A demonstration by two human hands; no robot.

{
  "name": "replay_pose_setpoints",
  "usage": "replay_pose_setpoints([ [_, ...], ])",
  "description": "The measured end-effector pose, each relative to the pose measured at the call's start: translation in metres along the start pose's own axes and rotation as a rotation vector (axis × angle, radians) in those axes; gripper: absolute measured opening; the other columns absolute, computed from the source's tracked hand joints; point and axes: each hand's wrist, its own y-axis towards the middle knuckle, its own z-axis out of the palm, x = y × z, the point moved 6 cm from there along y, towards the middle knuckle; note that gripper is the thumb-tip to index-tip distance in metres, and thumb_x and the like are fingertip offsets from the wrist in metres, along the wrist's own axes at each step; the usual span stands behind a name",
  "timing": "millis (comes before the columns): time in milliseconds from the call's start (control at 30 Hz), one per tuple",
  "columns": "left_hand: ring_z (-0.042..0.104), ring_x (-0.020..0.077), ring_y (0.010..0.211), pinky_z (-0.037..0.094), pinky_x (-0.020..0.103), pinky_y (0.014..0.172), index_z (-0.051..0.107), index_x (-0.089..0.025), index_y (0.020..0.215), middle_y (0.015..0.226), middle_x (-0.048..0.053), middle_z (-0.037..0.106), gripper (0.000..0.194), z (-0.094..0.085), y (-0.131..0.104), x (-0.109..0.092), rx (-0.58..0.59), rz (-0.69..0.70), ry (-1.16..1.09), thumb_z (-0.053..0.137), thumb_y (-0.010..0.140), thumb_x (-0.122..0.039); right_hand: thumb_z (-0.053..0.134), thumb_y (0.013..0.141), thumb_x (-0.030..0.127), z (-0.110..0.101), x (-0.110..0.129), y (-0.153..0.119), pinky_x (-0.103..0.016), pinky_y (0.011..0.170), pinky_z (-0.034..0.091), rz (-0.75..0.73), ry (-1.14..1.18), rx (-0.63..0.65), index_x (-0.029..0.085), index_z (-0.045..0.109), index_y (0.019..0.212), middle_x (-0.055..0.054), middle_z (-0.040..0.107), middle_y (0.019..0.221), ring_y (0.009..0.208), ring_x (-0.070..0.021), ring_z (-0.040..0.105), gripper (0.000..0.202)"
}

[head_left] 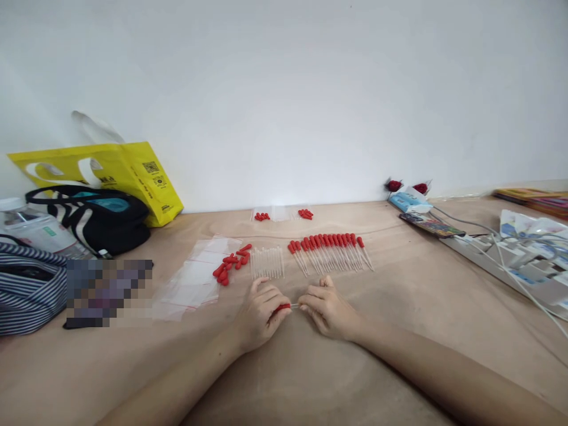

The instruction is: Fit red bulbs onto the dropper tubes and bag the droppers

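My left hand (265, 309) is closed around a red rubber dropper bulb (283, 307), its open end facing right. Pinched in my right hand (327, 309) is a thin clear dropper tube (294, 306), whose end meets the bulb's mouth; how far it sits inside I cannot tell. Beyond my left hand lie a row of bare clear tubes (267, 262) and a loose pile of red bulbs (231, 264). Beyond my right hand, several droppers (332, 251) with red bulbs on their tubes lie side by side, bulbs toward the wall.
Clear zip bags (190, 281) lie left of the bulbs. Bagged red-bulb droppers (261, 216) are near the wall. A yellow bag (151, 183), a black bag (106, 216) and a striped bag (31, 290) stand left. A power strip (501, 266) with cables and a blue packet (410, 201) are right.
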Motion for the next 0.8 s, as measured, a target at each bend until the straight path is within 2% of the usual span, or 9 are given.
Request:
replay_pose_setpoints([
  [233,0.056,0.0169,0.079,0.021,0.043,0.094,0.058,-0.022,0.078,0.075,-0.001,0.065,0.012,-0.005,0.002,0.014,0.034,-0.081,0.084,0.047,0.083,-0.023,0.047,0.083,0.024,-0.012,-0.006,0.005,-0.031,0.066,0.019,0.049,-0.088,0.063,0.022,0.062,0.092,-0.002,0.059,0.073,0.073,-0.0146,0.047,0.017],
  [333,0.055,0.02,0.09,0.023,0.044,0.095,0.057,-0.024,0.094,0.09,0.002,0.064,0.015,-0.009,0.0,0.024,-0.043,-0.157,0.122,0.049,0.082,-0.027,0.049,0.081,0.022,-0.013,-0.013,0.005,-0.031,0.065,0.02,0.113,-0.087,0.064,0.022,0.063,0.089,-0.002,0.061,0.072,0.072,-0.0153,0.047,0.016],
  [400,0.051,0.0239,0.098,0.028,0.044,0.092,0.049,-0.022,0.111,0.103,0.007,0.06,0.033,-0.015,-0.004,0.035,-0.156,-0.27,0.153,0.052,0.08,-0.031,0.048,0.08,0.021,-0.014,-0.025,0.006,-0.03,0.066,0.02,0.248,-0.07,0.015,0.022,0.062,0.089,-0.002,0.062,0.074,0.073,-0.0159,0.048,0.016],
  [467,0.049,0.0266,0.101,0.032,0.044,0.088,0.041,-0.018,0.118,0.106,0.01,0.056,0.046,-0.018,-0.009,0.045,-0.23,-0.374,0.168,0.053,0.077,-0.033,0.047,0.08,0.022,-0.014,-0.043,0.009,-0.029,0.066,0.022,0.446,-0.047,-0.063,0.021,0.06,0.092,-0.002,0.063,0.074,0.073,-0.0164,0.051,0.018],
  [533,0.049,0.0269,0.1,0.033,0.043,0.087,0.04,-0.017,0.117,0.104,0.01,0.056,0.046,-0.017,-0.011,0.051,-0.236,-0.425,0.168,0.054,0.076,-0.031,0.048,0.079,0.023,-0.014,-0.06,0.013,-0.029,0.067,0.022,0.635,-0.035,-0.131,0.019,0.058,0.093,-0.001,0.064,0.071,0.073,-0.0165,0.053,0.018],
  [600,0.049,0.0267,0.099,0.033,0.044,0.087,0.042,-0.018,0.115,0.103,0.009,0.056,0.044,-0.015,-0.012,0.052,-0.212,-0.435,0.167,0.055,0.075,-0.029,0.048,0.078,0.022,-0.011,-0.071,0.02,-0.029,0.068,0.022,0.759,-0.054,-0.162,0.018,0.057,0.089,0.0,0.064,0.07,0.074,-0.0168,0.055,0.015],
  [800,0.049,0.0268,0.099,0.034,0.045,0.085,0.054,-0.02,0.1,0.1,0.007,0.057,0.027,-0.012,-0.011,0.051,-0.127,-0.415,0.178,0.056,0.074,-0.027,0.046,0.076,0.023,0.002,-0.084,0.037,-0.032,0.07,0.021,0.889,-0.167,-0.096,0.018,0.055,0.08,-0.002,0.065,0.073,0.073,-0.0173,0.057,0.011],
])
